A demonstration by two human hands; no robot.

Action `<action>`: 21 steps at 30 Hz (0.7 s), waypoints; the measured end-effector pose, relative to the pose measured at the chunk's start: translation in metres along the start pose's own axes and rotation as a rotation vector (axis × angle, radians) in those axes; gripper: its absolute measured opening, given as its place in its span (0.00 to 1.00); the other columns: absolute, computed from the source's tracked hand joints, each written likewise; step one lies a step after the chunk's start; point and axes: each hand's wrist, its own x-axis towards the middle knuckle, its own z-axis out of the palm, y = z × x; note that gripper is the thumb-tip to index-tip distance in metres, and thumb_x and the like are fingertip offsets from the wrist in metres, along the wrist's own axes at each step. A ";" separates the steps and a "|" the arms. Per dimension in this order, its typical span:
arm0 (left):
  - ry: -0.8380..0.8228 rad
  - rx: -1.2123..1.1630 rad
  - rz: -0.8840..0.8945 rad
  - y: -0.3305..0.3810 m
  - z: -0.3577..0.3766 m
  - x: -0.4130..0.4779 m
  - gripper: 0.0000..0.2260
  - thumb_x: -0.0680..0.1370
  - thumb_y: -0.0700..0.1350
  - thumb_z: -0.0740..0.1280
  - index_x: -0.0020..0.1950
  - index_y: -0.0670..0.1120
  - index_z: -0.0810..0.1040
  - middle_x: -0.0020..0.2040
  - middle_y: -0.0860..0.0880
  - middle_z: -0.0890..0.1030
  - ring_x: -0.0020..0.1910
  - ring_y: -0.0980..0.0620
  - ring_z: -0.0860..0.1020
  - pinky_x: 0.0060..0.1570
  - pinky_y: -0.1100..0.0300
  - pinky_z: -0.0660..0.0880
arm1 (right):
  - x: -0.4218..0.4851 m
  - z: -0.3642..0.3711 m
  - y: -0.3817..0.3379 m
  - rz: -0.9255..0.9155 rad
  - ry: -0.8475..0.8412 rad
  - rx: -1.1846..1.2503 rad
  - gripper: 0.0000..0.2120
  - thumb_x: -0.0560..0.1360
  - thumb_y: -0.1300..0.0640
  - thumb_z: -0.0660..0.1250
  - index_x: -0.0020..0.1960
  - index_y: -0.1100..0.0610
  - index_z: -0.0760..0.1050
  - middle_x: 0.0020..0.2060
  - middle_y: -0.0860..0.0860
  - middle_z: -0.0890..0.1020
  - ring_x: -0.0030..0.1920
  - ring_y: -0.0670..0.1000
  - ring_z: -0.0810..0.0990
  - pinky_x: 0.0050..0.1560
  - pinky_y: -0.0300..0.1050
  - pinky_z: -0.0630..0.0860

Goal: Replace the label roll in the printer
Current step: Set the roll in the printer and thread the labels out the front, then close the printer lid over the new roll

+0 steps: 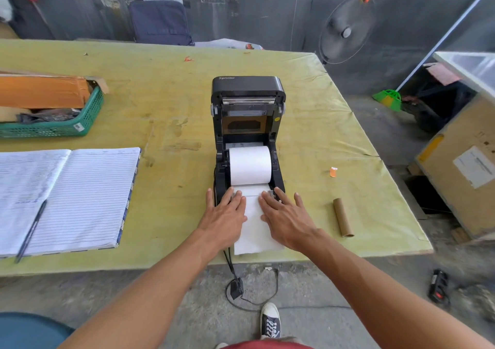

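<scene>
Now our left hand [225, 219] and right hand [285, 219] lie flat, fingers [235, 198] spread, pressing the paper strip [253, 228]; the label roll [250, 164] sits at twelve o'clock, axis crosswise.

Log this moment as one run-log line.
lid: open | roll: seated in printer | left hand, right hand: flat on label strip | old core: on table

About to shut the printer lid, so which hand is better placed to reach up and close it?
Probably either: left hand and right hand lie flat, mirrored on the label strip before the open lid. I'd lean right, leaving the left to pin the strip.
</scene>
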 end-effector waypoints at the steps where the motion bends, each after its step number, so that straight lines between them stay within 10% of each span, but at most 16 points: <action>1: 0.006 0.013 0.010 -0.001 0.000 -0.004 0.25 0.85 0.49 0.49 0.80 0.42 0.49 0.81 0.45 0.48 0.80 0.46 0.42 0.71 0.30 0.42 | -0.003 0.002 -0.001 -0.001 0.006 -0.002 0.26 0.85 0.51 0.49 0.81 0.57 0.48 0.81 0.51 0.50 0.80 0.57 0.43 0.74 0.69 0.49; 10: 0.094 0.128 0.055 -0.009 0.004 -0.020 0.28 0.83 0.36 0.54 0.80 0.41 0.46 0.81 0.44 0.47 0.80 0.45 0.46 0.72 0.30 0.46 | -0.010 0.007 -0.008 0.022 -0.006 -0.108 0.35 0.82 0.56 0.62 0.81 0.58 0.44 0.81 0.52 0.48 0.80 0.57 0.46 0.74 0.67 0.54; 14: 0.080 -0.004 0.062 -0.012 0.003 -0.016 0.26 0.85 0.47 0.54 0.80 0.43 0.50 0.81 0.46 0.50 0.80 0.48 0.49 0.73 0.32 0.46 | -0.005 -0.003 -0.006 0.060 0.007 0.065 0.31 0.80 0.56 0.60 0.80 0.56 0.54 0.80 0.49 0.57 0.79 0.54 0.53 0.73 0.60 0.62; 19: 0.352 -0.129 0.084 -0.035 -0.015 0.006 0.22 0.83 0.44 0.55 0.77 0.40 0.60 0.78 0.42 0.62 0.76 0.47 0.64 0.73 0.38 0.60 | 0.013 -0.039 0.011 0.170 0.178 0.273 0.10 0.78 0.58 0.57 0.48 0.57 0.77 0.46 0.53 0.83 0.51 0.62 0.81 0.39 0.48 0.74; 21: 0.526 -0.201 0.058 -0.044 -0.034 0.019 0.20 0.83 0.41 0.58 0.74 0.37 0.65 0.74 0.39 0.69 0.72 0.44 0.70 0.70 0.43 0.67 | 0.021 -0.059 0.019 0.207 0.278 0.350 0.12 0.79 0.58 0.58 0.52 0.60 0.80 0.49 0.55 0.84 0.52 0.62 0.81 0.45 0.49 0.78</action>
